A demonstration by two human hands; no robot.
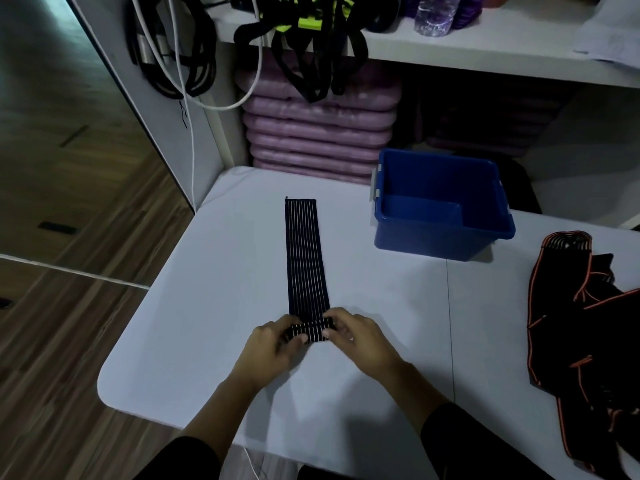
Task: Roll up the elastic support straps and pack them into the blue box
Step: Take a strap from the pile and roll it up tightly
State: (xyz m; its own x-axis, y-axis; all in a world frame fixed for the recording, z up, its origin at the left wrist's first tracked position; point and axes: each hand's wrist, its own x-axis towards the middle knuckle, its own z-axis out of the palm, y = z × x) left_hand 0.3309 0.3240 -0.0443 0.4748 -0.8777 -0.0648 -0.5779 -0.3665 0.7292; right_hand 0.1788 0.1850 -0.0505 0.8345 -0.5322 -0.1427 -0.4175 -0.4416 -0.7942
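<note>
A dark elastic strap with thin white stripes (304, 258) lies flat and lengthwise on the white table (207, 306). Its near end is rolled into a small coil (311, 330). My left hand (273, 344) pinches the coil's left end and my right hand (360, 336) pinches its right end. The blue box (440, 202) stands open at the back right of the table, and nothing shows inside it. A heap of black straps with orange edging (581, 341) lies at the table's right edge.
Stacked purple cushions (318, 129) sit under a white shelf (467, 53) behind the table. Black straps and white cables (194, 64) hang from the shelf at the left. A plastic bottle (436, 13) stands on the shelf. Wood floor lies to the left.
</note>
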